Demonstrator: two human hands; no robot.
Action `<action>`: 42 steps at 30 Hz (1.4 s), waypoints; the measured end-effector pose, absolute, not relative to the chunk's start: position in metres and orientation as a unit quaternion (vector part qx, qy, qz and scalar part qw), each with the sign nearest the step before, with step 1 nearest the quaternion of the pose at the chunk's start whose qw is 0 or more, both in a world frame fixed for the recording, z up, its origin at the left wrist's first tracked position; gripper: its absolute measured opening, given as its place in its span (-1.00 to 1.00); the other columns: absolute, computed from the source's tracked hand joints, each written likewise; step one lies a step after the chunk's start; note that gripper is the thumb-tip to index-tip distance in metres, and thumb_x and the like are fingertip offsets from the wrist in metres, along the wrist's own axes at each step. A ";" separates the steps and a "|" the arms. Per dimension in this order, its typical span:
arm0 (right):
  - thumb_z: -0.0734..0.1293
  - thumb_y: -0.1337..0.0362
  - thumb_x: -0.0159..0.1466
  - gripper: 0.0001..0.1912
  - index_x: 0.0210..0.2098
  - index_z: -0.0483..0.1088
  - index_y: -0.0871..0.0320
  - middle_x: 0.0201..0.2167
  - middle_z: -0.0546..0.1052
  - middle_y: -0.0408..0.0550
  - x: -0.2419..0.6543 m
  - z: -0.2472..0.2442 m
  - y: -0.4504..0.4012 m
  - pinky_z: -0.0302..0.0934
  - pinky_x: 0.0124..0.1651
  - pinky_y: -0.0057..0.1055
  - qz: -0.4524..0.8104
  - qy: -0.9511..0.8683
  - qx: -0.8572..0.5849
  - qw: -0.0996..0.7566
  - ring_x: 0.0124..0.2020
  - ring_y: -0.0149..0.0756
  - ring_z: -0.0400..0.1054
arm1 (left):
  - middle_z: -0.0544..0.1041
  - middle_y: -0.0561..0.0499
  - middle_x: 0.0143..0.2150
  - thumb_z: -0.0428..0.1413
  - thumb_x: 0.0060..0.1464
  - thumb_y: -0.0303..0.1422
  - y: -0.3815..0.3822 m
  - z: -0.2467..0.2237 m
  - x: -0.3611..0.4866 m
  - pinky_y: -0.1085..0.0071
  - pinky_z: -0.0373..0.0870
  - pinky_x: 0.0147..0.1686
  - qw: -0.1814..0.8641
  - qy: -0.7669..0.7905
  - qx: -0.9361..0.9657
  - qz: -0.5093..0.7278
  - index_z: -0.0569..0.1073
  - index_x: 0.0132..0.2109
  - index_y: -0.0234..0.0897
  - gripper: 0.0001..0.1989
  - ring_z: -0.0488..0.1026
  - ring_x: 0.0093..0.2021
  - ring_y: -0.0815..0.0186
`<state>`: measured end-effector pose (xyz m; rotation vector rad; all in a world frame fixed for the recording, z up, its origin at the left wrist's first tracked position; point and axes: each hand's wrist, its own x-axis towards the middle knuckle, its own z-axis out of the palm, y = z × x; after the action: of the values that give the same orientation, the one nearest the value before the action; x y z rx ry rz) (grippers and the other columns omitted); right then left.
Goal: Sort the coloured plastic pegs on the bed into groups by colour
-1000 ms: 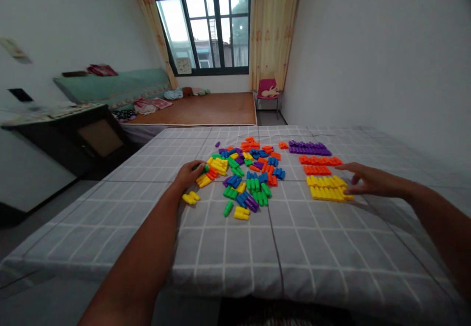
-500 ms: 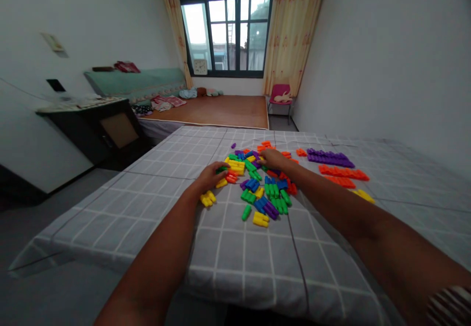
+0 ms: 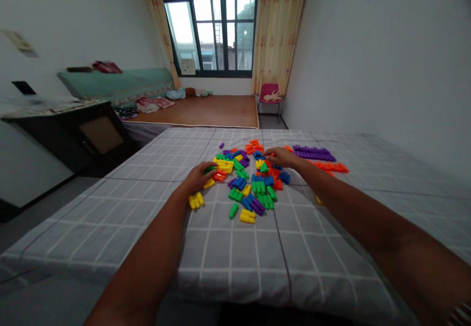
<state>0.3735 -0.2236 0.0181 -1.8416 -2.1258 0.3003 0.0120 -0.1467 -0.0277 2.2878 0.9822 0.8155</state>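
Multicoloured pile of ribbed plastic blocks [image 3: 258,187]: spread across the middle of the frame on a grey cloth with white checks [image 3: 217,257], between both hands.
Yellow pronged plastic block [image 3: 247,216]: at the pile's bottom edge, lower centre of the frame, long side running left to right, well apart from all fingers.
Single green peg-shaped plastic block [image 3: 233,211]: just left of the yellow one, long axis slanting, upper end leaning right.
Left hand [image 3: 200,176]: left of centre, at the pile's left edge, fingers bent over a small green plastic block [image 3: 209,169]; whether pinching or merely touching, impossible to tell.
Yellow barred plastic cluster [image 3: 225,165]: just right of the left fingertips, long axis roughly left to right.
Right hand [image 3: 280,157]: right of centre, at the pile's far right part, fingers bent, pointing left; whether pinching anything, impossible to tell.
Small yellow plastic block [image 3: 259,163]: just left of and slightly below the right fingertips, right hand clearly nearer; long axis too small to read.
Purple ribbed plastic strip [image 3: 314,153]: right of frame, behind the right hand, long axis left to right.
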 end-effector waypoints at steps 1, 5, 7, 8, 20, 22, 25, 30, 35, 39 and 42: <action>0.30 0.25 0.24 -0.64 0.00 0.50 0.15 0.04 0.53 0.04 0.370 0.018 -0.224 0.24 0.03 -0.37 0.096 -0.751 -0.635 0.154 0.01 -0.18 0.42 | 0.56 -0.12 -0.05 0.09 0.07 -0.08 -0.146 -0.029 0.012 0.17 0.39 0.03 0.255 0.360 0.843 0.307 0.53 -0.05 -0.26 -0.58 0.49 -0.04 0.13; 0.31 0.22 0.21 -0.66 -0.05 0.53 0.16 -0.12 0.60 0.00 0.355 0.018 -0.221 0.26 -0.09 -0.39 0.117 -0.785 -0.598 0.112 -0.14 -0.19 0.46 | 0.55 -0.11 -0.05 0.07 0.08 -0.12 -0.142 -0.032 0.009 0.18 0.36 0.09 0.213 0.354 0.835 0.363 0.55 -0.16 -0.24 -0.67 0.47 0.00 0.16; 0.34 0.25 0.16 -0.70 -0.14 0.55 0.16 -0.24 0.62 -0.07 0.354 0.017 -0.220 0.27 -0.17 -0.42 0.158 -0.792 -0.581 0.103 -0.23 -0.22 0.47 | 0.55 -0.11 -0.07 0.06 0.08 -0.14 -0.140 -0.030 0.007 0.16 0.34 0.10 0.194 0.368 0.826 0.379 0.55 -0.19 -0.23 -0.69 0.46 0.00 0.16; 0.37 0.24 0.13 -0.72 -0.17 0.56 0.16 -0.28 0.61 -0.09 0.354 0.018 -0.219 0.27 -0.21 -0.44 0.184 -0.790 -0.574 0.113 -0.26 -0.24 0.46 | 0.56 -0.11 -0.09 0.06 0.09 -0.14 -0.140 -0.028 0.006 0.15 0.34 0.10 0.190 0.376 0.822 0.383 0.55 -0.19 -0.24 -0.69 0.47 -0.01 0.16; 0.48 0.20 0.00 -0.66 -0.29 0.36 0.16 -0.40 0.50 -0.17 0.261 0.043 -0.205 0.31 -0.25 -0.38 0.398 -0.719 -0.382 0.423 -0.36 -0.36 0.40 | 0.58 -0.09 -0.09 0.11 0.10 -0.05 -0.183 0.011 0.049 0.34 0.46 -0.13 0.374 0.267 0.797 0.392 0.48 0.04 -0.30 -0.51 0.52 -0.12 0.23; 0.47 0.20 0.01 -0.67 -0.30 0.34 0.16 -0.40 0.48 -0.18 0.249 0.044 -0.200 0.30 -0.25 -0.39 0.385 -0.711 -0.387 0.442 -0.35 -0.36 0.39 | 0.59 -0.07 -0.19 0.09 0.12 -0.04 -0.181 0.011 0.044 0.36 0.46 -0.21 0.381 0.285 0.792 0.382 0.50 0.00 -0.33 -0.52 0.52 -0.22 0.26; 0.41 0.17 0.09 -0.72 -0.30 0.30 0.15 -0.36 0.47 -0.14 0.252 0.042 -0.195 0.32 -0.25 -0.37 0.375 -0.650 -0.437 0.497 -0.34 -0.35 0.39 | 0.58 -0.07 -0.26 0.06 0.15 -0.05 -0.169 0.010 0.026 0.35 0.47 -0.27 0.344 0.341 0.789 0.377 0.53 -0.06 -0.35 -0.55 0.52 -0.27 0.24; 0.34 0.28 0.14 -0.73 -0.15 0.36 0.15 -0.35 0.47 -0.12 0.279 0.035 -0.196 0.28 -0.38 -0.45 0.405 -0.652 -0.525 0.369 -0.40 -0.37 0.36 | 0.47 -0.14 0.10 0.14 0.08 -0.18 -0.153 0.002 0.021 0.13 0.31 0.12 0.170 0.335 0.864 0.335 0.50 0.08 -0.22 -0.57 0.39 0.12 0.09; 0.22 0.40 0.19 -0.66 -0.05 0.41 0.23 -0.37 0.49 -0.11 0.279 0.030 -0.197 0.24 -0.34 -0.47 0.265 -0.743 -0.564 0.246 -0.41 -0.38 0.33 | 0.43 -0.14 0.11 0.23 -0.03 -0.19 -0.158 -0.015 0.045 0.09 0.28 0.14 0.111 0.341 0.907 0.219 0.49 0.10 -0.12 -0.50 0.37 0.13 0.01; 0.24 0.41 0.17 -0.71 -0.14 0.48 0.25 -0.20 0.53 0.02 0.266 0.026 -0.193 0.26 -0.15 -0.40 0.148 -0.794 -0.557 0.193 -0.20 -0.25 0.39 | 0.46 -0.12 0.01 0.23 -0.05 -0.26 -0.154 -0.018 0.043 0.21 0.37 0.02 0.155 0.365 0.876 0.275 0.49 0.08 -0.17 -0.52 0.45 -0.03 0.11; 0.35 0.35 0.14 -0.61 -0.02 0.46 0.18 -0.01 0.49 0.06 0.255 0.019 -0.190 0.23 0.01 -0.35 0.093 -0.829 -0.527 0.162 -0.01 -0.17 0.36 | 0.53 -0.08 -0.09 0.13 0.06 -0.19 -0.150 -0.013 0.037 0.26 0.37 -0.01 0.207 0.369 0.847 0.322 0.51 0.02 -0.23 -0.61 0.47 -0.07 0.16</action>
<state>0.2549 -0.1895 0.0186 -1.5034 -2.3662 0.2660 0.0370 -0.1499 -0.0127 2.3579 1.0273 0.8964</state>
